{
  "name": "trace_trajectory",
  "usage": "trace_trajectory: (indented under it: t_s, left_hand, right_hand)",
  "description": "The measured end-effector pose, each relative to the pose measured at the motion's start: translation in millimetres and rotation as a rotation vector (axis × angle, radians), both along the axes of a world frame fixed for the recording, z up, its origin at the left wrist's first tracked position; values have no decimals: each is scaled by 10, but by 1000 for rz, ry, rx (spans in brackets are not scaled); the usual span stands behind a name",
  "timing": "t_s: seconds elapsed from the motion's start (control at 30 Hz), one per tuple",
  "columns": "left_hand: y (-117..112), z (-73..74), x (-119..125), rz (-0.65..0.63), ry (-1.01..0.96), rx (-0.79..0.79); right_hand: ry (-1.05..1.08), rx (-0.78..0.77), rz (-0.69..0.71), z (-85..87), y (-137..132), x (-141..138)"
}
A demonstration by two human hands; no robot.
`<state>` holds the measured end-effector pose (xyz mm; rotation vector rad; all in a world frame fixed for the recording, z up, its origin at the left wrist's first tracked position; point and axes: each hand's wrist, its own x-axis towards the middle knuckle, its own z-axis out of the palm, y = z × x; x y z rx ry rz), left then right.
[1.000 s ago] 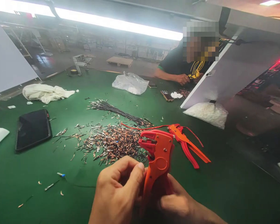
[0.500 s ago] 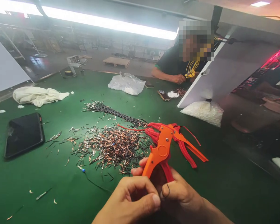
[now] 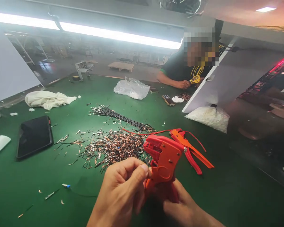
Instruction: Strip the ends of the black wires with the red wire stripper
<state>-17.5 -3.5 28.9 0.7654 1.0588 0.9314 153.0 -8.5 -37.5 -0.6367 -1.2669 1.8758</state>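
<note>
My right hand [image 3: 180,206] is wrapped round the handles of an orange wire stripper [image 3: 162,160], held upright with its red jaws facing left. My left hand [image 3: 121,192] is pinched together right beside the stripper's jaws; what its fingertips hold is too small to see. Just beyond the hands lies a pile of stripped copper and black wire bits [image 3: 113,147] on the green table [image 3: 26,189]. A bundle of long black wires [image 3: 115,116] lies behind the pile.
A second orange stripper [image 3: 190,149] lies on the table to the right. A black phone [image 3: 34,136] and a white cloth [image 3: 47,99] are at the left. Plastic bags [image 3: 132,88] and a white-filled bag [image 3: 209,117] sit further back. Another person's hand [image 3: 183,84] works across the table.
The stripper has come back upright with its jaws turned toward my left hand, which has risen from below the handles to beside the jaws.
</note>
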Motion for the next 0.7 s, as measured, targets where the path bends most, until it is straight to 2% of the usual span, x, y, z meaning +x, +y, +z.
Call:
trace_trajectory:
  t_s: [0.23,0.5,0.6,0.7]
  left_hand:
    - [10,-95,98,-51,-120,-111]
    - [43,-176,149,-21,-30,-17]
    - [46,-153,174,-1,24,-27]
    - [50,-154,198,-15,35,-19]
  right_hand:
    - [37,-80,18,67,3,-34]
    - [14,6,12,-83,5,16]
    - [-22,-17,-51,-99,-18,2]
    - [-91,-112,-154,-43,-63,-16]
